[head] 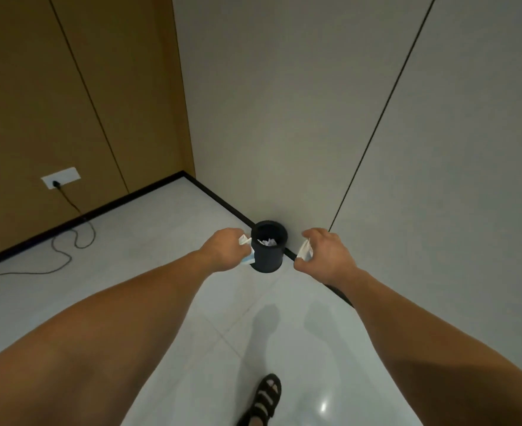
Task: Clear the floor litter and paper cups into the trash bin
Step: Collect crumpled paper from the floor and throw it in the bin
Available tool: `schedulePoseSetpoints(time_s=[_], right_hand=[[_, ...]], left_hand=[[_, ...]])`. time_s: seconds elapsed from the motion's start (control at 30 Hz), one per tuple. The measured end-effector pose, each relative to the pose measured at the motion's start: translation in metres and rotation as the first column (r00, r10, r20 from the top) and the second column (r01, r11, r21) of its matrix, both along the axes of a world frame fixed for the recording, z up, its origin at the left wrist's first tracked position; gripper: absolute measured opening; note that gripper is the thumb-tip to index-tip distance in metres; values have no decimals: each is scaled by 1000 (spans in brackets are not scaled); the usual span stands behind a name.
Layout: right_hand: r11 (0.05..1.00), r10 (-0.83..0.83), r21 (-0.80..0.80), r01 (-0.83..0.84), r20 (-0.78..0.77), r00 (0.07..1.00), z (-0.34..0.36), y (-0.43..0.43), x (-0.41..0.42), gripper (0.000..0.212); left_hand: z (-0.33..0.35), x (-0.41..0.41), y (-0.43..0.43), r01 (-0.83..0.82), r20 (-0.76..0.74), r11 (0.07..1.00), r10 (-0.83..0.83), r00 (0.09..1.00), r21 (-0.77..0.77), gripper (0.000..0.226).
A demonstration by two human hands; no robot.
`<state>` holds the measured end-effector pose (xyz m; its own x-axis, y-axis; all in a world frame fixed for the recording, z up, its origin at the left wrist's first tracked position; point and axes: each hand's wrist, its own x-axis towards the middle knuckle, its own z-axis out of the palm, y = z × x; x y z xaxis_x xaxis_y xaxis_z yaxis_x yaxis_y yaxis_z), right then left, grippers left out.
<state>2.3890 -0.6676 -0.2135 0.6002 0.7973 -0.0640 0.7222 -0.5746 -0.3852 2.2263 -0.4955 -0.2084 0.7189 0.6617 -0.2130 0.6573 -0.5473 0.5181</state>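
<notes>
Head view: two bare forearms reach forward and down toward a corner of the room.
Left hand (223, 250): fingers are curled round white and pale blue litter (243, 240), which sticks out past the knuckles. The hand is raised just left of the bin, and the litter overlaps the bin's left wall from this angle.
Right hand (327, 253): thumb and fingers pinch a flattened white paper piece (304, 249). Whether it is a cup cannot be told. It is held just right of the bin, apart from it.
Trash bin (269, 258): black, round and upright on the floor, between the two hands and close against the beige wall (284, 118).
Bin contents: crumpled white paper (267, 241) lies at the bottom.
Floor (161, 229): pale glossy tiles carrying the soft shadows of the arms.
Baseboard (130, 198): a black strip running along both walls into the corner.
Brown wall panel (38, 87): carries a white socket plate (61, 177) with a plug in it.
Cable (69, 256): black, trailing in loops from the plug across the floor, well apart from the bin.
Sandal (266, 398): black, strapped on a foot at the lower edge.
</notes>
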Motion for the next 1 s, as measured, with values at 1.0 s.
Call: schedulePoseSetpoints(time_s=[1.0], right_hand=[[953,-302,-35,301,-181,936,-44,390,233,75]], left_hand=[[-31,313,428,395,-67,918,-397,915,-40,22]])
